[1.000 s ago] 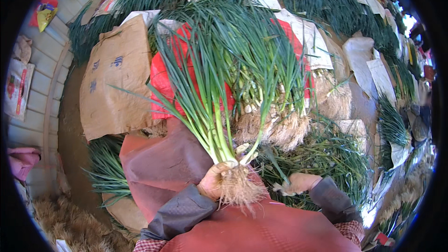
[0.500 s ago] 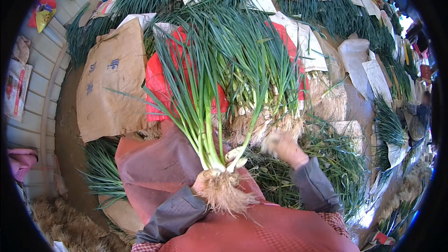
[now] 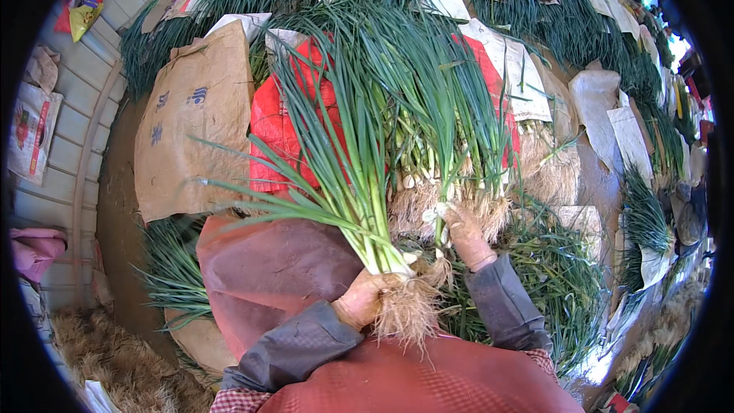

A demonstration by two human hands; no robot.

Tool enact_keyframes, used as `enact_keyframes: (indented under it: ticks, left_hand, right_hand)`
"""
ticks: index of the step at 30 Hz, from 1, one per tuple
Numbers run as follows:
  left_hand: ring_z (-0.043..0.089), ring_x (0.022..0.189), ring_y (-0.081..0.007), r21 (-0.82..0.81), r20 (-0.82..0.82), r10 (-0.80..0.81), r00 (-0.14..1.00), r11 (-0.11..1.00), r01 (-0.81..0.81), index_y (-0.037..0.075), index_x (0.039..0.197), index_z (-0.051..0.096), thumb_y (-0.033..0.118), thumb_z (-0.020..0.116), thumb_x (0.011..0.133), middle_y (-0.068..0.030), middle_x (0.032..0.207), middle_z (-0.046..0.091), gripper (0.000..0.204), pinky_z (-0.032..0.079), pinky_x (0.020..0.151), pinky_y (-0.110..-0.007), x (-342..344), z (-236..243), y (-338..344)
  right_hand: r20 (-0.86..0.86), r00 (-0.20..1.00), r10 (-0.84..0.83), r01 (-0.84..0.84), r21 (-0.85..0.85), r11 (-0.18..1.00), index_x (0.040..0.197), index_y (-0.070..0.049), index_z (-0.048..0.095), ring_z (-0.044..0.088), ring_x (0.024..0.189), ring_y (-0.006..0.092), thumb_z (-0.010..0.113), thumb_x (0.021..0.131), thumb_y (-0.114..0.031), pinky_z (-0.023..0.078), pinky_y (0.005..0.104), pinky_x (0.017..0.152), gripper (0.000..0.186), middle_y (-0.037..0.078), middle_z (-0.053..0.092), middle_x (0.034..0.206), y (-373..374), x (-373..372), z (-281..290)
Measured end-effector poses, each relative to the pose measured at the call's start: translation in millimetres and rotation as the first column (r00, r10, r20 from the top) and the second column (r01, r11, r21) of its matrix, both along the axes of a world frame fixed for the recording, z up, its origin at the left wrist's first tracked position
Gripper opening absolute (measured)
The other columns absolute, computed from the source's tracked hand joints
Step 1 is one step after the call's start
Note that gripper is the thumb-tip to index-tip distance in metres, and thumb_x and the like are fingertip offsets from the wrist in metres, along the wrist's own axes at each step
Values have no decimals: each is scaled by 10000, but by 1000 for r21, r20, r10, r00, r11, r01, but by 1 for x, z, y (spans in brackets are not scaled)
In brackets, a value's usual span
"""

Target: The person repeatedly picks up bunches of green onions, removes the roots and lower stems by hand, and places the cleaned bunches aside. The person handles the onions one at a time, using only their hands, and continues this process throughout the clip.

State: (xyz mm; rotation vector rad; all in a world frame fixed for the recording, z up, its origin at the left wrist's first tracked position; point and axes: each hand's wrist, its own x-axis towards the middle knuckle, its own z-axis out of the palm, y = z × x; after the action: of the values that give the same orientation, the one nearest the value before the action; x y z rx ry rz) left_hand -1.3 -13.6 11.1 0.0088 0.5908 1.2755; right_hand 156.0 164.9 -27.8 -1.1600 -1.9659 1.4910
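Left hand [image 3: 361,300] clasps the onion bunch [image 3: 371,206] by its root end; I see the leaves slanting up and leftward. Right hand [image 3: 463,235], nearer the separate stalk [image 3: 440,239] just rightward, touches it; whether gripping, I cannot tell.

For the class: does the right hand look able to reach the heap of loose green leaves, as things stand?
Probably yes: the heap of loose green leaves lies close beside the right hand, with nothing visible between, though that hand seems to grip a green onion stalk.
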Motion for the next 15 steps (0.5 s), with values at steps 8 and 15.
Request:
enact_keyframes:
  ticks: [8, 15]
  left_hand:
    - [614, 895, -221, -96, 256, -3, 967, 995, 28, -53, 1235, 470, 18, 595, 780, -128, 1059, 613, 477, 524, 818, -365, 14, 9, -6]
    - [619, 875, -222, -133, 192, 139, 972, 985, -114, -29, 1182, 493, 5, 585, 821, -130, 1028, 604, 374, 543, 752, -363, 17, 6, -8]
  right_hand:
    - [112, 992, -50, -35, 648, 761, 939, -16, 624, 618, 743, 280, 566, 860, -196, 499, 360, 696, 205, 147, 617, 809, -33, -31, -2]
    - [-159, 987, -33, 21, -77, 997, 912, -22, 609, 587, 620, 161, 590, 860, -142, 460, 264, 554, 132, 66, 617, 801, -45, -30, 48]
